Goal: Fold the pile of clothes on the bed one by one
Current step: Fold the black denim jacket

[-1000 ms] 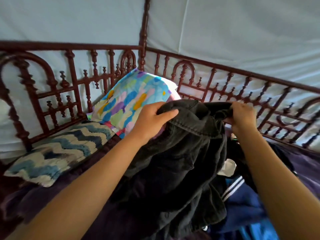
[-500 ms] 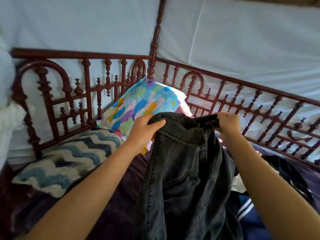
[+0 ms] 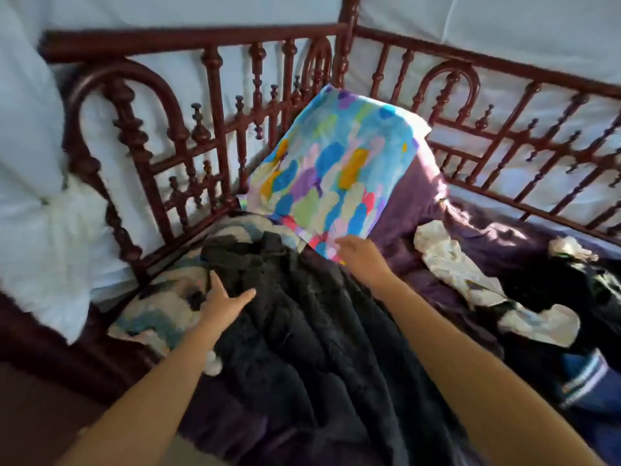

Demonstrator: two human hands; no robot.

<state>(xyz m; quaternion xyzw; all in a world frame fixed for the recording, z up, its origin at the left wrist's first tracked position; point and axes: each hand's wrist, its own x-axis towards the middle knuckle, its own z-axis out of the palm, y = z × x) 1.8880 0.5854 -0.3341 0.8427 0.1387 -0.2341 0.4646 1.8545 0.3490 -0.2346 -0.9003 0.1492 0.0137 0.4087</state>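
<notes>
A black denim garment [image 3: 302, 324] lies spread lengthways on the purple bed sheet [image 3: 504, 243], its top end over a zigzag pillow. My left hand [image 3: 223, 302] lies on the garment's upper left part with fingers spread straight. My right hand [image 3: 359, 253] hovers at the garment's upper right corner, by the lower edge of the colourful pillow, fingers relaxed and holding nothing. To the right sits the pile of clothes [image 3: 554, 297]: a white patterned piece, a black piece and a navy piece with white stripes.
A colourful pillow [image 3: 336, 169] leans in the bed's far corner. A blue and cream zigzag pillow [image 3: 161, 317] lies at the left. The dark red wooden railing [image 3: 215, 136] borders the bed at the back and right. White fabric hangs behind it.
Both hands held the black garment up by its top edge; now it lies flat on the bed and both hands have let go, with the left one resting on it.
</notes>
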